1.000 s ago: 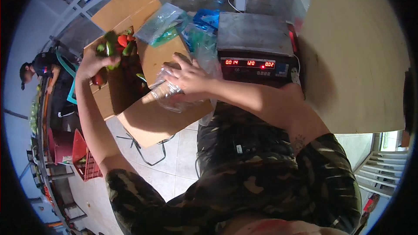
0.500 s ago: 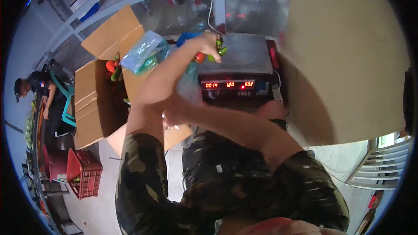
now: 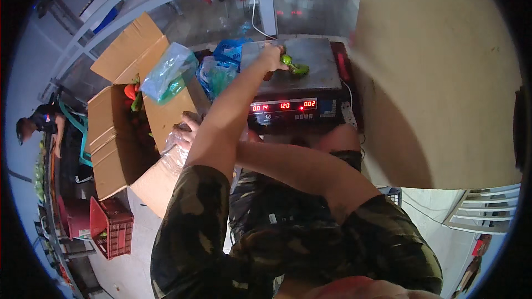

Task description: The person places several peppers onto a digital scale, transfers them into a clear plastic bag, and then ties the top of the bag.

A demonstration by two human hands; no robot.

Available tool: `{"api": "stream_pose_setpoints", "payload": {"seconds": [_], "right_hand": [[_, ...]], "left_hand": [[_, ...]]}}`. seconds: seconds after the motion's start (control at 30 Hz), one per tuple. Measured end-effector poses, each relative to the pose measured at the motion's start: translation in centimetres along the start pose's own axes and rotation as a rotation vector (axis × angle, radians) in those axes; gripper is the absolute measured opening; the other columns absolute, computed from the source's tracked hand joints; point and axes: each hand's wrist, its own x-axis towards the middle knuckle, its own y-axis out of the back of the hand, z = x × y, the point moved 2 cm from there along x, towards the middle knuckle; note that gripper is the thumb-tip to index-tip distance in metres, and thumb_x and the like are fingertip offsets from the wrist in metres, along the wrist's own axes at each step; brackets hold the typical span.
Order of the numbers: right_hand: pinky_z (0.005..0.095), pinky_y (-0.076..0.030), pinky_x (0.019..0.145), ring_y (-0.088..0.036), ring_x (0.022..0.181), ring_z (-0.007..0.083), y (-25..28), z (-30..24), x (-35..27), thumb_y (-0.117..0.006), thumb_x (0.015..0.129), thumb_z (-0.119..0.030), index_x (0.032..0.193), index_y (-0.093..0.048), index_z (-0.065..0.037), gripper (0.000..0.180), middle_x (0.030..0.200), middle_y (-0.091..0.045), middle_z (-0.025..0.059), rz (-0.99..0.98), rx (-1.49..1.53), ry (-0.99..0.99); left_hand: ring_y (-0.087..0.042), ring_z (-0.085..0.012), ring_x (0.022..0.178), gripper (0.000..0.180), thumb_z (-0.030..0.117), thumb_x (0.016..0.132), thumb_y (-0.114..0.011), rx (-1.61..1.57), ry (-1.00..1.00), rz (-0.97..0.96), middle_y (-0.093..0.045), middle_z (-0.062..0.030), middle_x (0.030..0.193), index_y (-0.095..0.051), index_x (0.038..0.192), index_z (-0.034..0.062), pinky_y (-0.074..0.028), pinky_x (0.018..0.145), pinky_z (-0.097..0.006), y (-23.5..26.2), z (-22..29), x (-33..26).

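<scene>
My left hand (image 3: pixel 271 58) is over the metal plate of a digital scale (image 3: pixel 316 55), fingers curled round some peppers. Green peppers (image 3: pixel 299 70) poke out on its right side, and a bit of a red one shows below the palm. How many the hand covers is hidden. My right arm crosses beneath the left forearm. At its end my right hand (image 3: pixel 187 132) grips a crumpled clear plastic bag (image 3: pixel 174 152) beside an open cardboard box (image 3: pixel 111 141). Inside the box lie red and green peppers (image 3: pixel 133 93), partly in shadow.
A blue-green plastic bag (image 3: pixel 170 75) lies over the box flap, with blue bags (image 3: pixel 230 51) beside the scale. A tan board (image 3: pixel 438 77) stands right of the scale. On the floor at left is a red crate (image 3: pixel 113 230). Another person (image 3: pixel 47 122) is at the far left.
My left hand has brought the peppers further onto the scale plate. My right hand has moved left and up, out from behind the left arm, with the clear bag now showing.
</scene>
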Motion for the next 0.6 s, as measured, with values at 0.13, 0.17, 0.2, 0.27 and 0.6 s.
{"api": "stream_pose_setpoints", "payload": {"seconds": [0.13,0.17,0.2,0.27,0.6], "right_hand": [[0.0498,-0.029,0.094,-0.028,0.118,0.0316,-1.0,0.4,0.5,-0.031,0.087,-0.035,0.120,-0.039,-0.017,0.038,0.126,-0.035,0.0043,0.078,0.252,0.034],[0.0417,-0.027,0.095,-0.033,0.111,0.0233,-1.2,0.4,0.3,-0.030,0.091,-0.033,0.117,-0.036,-0.016,0.033,0.116,-0.039,0.0032,0.262,0.568,-0.017],[0.0409,-0.027,0.096,-0.034,0.111,0.0227,-0.8,0.4,0.3,-0.030,0.091,-0.033,0.117,-0.036,-0.015,0.032,0.115,-0.040,0.0033,0.283,0.577,-0.025],[0.0467,-0.027,0.097,-0.030,0.118,0.0295,-0.4,0.4,0.1,-0.032,0.088,-0.031,0.120,-0.039,-0.015,0.037,0.125,-0.037,0.0046,0.162,0.281,0.005],[0.0487,-0.029,0.098,-0.030,0.123,0.0331,-2.1,0.0,0.1,-0.035,0.086,-0.031,0.123,-0.041,-0.014,0.041,0.132,-0.036,0.0078,0.103,-0.082,-0.003]], "left_hand": [[-0.052,-0.0352,0.096,0.056,0.037,0.061,-0.075,0.025,-0.036,0.043,-0.060,-0.0183,0.097,-0.059,0.104,0.0046,-0.037,0.089,-0.039,0.5,0.3,-0.7],[-0.053,-0.0345,0.095,0.053,0.036,0.062,-0.074,0.037,-0.025,0.035,-0.061,-0.0177,0.095,-0.060,0.102,0.0047,-0.037,0.089,-0.039,0.7,0.3,-0.9],[-0.054,-0.0338,0.094,0.049,0.036,0.064,-0.073,0.045,-0.011,0.026,-0.062,-0.0171,0.094,-0.061,0.100,0.0048,-0.036,0.090,-0.038,0.6,0.2,-1.1],[-0.056,-0.0324,0.093,0.046,0.034,0.066,-0.072,0.003,-0.011,0.052,-0.061,-0.0179,0.096,-0.061,0.099,0.0041,-0.037,0.089,-0.038,0.6,-0.2,-1.6],[-0.060,-0.0240,0.079,0.028,0.019,0.081,-0.059,-1.552,0.630,0.544,-0.061,-0.0102,0.089,-0.055,0.103,0.0019,-0.049,0.068,-0.035,1.7,-8.3,-1.4]]}}
